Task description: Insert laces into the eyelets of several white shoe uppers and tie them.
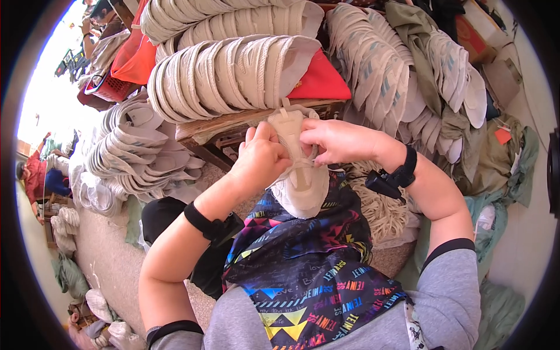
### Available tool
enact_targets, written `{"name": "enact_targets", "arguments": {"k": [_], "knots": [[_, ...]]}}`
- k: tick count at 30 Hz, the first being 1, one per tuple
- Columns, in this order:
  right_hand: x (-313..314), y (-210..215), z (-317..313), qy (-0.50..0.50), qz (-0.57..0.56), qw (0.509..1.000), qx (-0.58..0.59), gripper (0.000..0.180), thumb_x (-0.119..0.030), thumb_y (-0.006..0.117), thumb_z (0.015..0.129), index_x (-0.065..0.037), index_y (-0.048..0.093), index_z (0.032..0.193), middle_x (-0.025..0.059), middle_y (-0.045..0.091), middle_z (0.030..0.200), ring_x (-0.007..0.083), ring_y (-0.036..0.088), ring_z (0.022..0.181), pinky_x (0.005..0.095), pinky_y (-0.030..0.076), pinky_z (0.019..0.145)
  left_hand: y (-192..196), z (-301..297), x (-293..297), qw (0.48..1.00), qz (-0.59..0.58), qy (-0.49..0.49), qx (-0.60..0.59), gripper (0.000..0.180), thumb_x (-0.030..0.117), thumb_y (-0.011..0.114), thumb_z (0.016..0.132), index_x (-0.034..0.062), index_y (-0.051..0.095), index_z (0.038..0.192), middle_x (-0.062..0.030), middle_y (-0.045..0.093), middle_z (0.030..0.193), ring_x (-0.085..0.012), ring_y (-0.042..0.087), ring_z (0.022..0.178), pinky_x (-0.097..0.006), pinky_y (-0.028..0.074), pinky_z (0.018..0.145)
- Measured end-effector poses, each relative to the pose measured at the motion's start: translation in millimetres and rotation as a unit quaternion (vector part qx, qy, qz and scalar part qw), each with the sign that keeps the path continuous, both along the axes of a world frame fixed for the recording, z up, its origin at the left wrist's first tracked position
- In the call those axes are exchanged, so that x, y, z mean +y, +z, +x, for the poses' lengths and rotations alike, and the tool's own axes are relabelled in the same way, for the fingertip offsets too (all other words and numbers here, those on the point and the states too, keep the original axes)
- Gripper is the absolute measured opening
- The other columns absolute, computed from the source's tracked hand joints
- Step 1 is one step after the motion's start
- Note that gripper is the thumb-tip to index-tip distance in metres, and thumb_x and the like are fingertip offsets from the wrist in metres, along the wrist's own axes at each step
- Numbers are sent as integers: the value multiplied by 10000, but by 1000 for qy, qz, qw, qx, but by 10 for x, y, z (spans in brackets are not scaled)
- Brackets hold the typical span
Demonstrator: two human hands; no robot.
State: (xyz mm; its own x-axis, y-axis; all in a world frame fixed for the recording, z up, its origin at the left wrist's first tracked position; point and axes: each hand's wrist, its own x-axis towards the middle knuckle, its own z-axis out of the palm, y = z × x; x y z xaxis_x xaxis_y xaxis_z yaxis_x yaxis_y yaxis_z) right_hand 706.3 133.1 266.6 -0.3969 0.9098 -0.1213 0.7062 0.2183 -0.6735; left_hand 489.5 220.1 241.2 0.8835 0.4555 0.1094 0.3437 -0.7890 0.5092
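A cream shoe upper (300,195) lies over my lap, toe toward me, its tongue (289,125) standing up at the wooden table's edge. Across its front runs a thin pale shoelace (302,161) between my two hands. My left hand (263,153) is closed at the left side of the upper, thumb and fingers pinched at the lace. On the opposite side my right hand (335,142) also pinches the lace, fingertips against the eyelet edge. The exact grip of the fingertips is partly hidden.
Rows of nested cream uppers (227,76) and a red cloth (321,79) cover the wooden table (201,128). Stacked uppers (140,151) stand left; more (373,64) hang at right. A bundle of pale laces (379,210) lies beside my apron (315,262).
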Motion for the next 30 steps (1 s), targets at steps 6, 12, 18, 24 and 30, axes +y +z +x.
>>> {"name": "enact_targets", "arguments": {"k": [6,12,18,24,30], "knots": [[44,84,100,0,-76,996,54,271,-41,753,684,-35,640,930,112,572,998,277,622,919,345,523,773,-155,64,-61,992,-12,67,-104,123,163,727,717,41,717,710,-105,470,945,-288,446,966,-383,414,880],[31,-28,106,35,-5,999,30,273,29,717,728,-1,585,966,100,513,1037,228,620,884,327,539,755,-84,237,-120,912,-205,211,-287,135,159,680,849,31,659,884,-96,512,923,-255,509,922,-351,417,852],[-147,14,14,-20,57,998,-7,355,-29,771,651,11,604,961,144,540,1056,337,599,969,395,512,823,-14,182,-225,979,-5,32,-199,129,126,675,832,93,629,948,-36,595,821,-255,550,854,-376,407,829],[-274,-186,-23,-54,144,988,15,384,-50,784,680,3,527,961,128,497,988,315,576,891,384,498,759,-60,210,-229,982,102,-23,-159,131,134,680,807,142,673,938,16,597,910,-232,538,915,-386,393,833],[-363,-222,-88,-96,174,979,37,329,-55,770,687,-1,515,888,130,489,952,324,554,867,394,480,734,9,206,-186,990,101,-48,-83,153,150,660,822,201,718,954,13,558,969,-234,523,970,-400,382,850]]}}
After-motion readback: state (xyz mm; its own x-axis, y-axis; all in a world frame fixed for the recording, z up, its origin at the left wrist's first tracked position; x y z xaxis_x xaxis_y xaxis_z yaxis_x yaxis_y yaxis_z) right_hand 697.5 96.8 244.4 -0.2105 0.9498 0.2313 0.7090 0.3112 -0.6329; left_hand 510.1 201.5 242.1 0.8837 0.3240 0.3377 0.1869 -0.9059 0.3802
